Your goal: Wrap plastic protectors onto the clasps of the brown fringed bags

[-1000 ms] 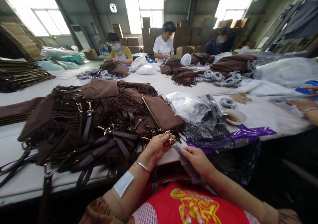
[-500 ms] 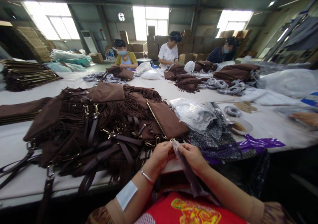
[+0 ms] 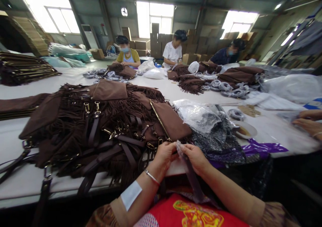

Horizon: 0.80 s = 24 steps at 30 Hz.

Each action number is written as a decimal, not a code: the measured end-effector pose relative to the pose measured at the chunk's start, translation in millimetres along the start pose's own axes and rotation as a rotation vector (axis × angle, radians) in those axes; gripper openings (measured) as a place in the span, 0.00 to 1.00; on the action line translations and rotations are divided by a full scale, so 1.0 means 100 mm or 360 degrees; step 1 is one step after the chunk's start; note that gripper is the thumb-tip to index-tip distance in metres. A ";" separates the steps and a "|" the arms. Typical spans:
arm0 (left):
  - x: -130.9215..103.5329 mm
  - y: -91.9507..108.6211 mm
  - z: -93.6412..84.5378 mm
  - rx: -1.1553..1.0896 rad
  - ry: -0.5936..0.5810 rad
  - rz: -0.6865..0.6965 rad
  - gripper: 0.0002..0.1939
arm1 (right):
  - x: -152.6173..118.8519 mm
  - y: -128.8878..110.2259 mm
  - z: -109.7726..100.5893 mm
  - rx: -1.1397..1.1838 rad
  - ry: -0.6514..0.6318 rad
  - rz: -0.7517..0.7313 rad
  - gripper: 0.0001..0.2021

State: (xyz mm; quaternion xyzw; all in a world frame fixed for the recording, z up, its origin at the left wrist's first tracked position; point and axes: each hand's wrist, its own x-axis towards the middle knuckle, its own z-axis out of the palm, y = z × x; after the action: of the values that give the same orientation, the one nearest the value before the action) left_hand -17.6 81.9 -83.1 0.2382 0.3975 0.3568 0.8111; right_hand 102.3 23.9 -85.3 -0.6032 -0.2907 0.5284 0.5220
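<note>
Both my hands meet at the table's front edge, low in the middle of the head view. My left hand (image 3: 166,155) is closed, its fingertips pinching the upper end of a dark brown strap (image 3: 193,180). Thin clear plastic (image 3: 179,147) wraps that end, and my right hand (image 3: 195,157) pinches it from the other side. From there the strap hangs down toward my lap, over the red apron. Just beyond my fingers lies a pile of brown fringed bags (image 3: 100,129) with straps and gold clasps. A flat brown pouch (image 3: 172,119) with a gold zip rests on it.
Right of the pile lie clear plastic bags (image 3: 197,114), black mesh-like wrap (image 3: 218,143), purple film (image 3: 264,146) and a tape roll (image 3: 243,130). Another person's hands (image 3: 309,123) work at the right edge. Three co-workers sit across the table among more bags.
The gold ring seen at the strap's end between my fingertips is now hidden. My hands stay together in nearly the same place. The other person's hands at right show more.
</note>
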 end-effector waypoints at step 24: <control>0.09 -0.12 0.03 0.0052 0.0346 0.0160 0.16 | 0.05 -0.18 -0.14 -0.0137 -0.0414 0.0272 0.14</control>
State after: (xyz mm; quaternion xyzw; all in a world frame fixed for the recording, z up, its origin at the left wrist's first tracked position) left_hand -6.6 80.5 -93.3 0.2308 0.4763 0.4142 0.7404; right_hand 120.2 28.7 -71.8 -0.5741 -0.3258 0.6315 0.4068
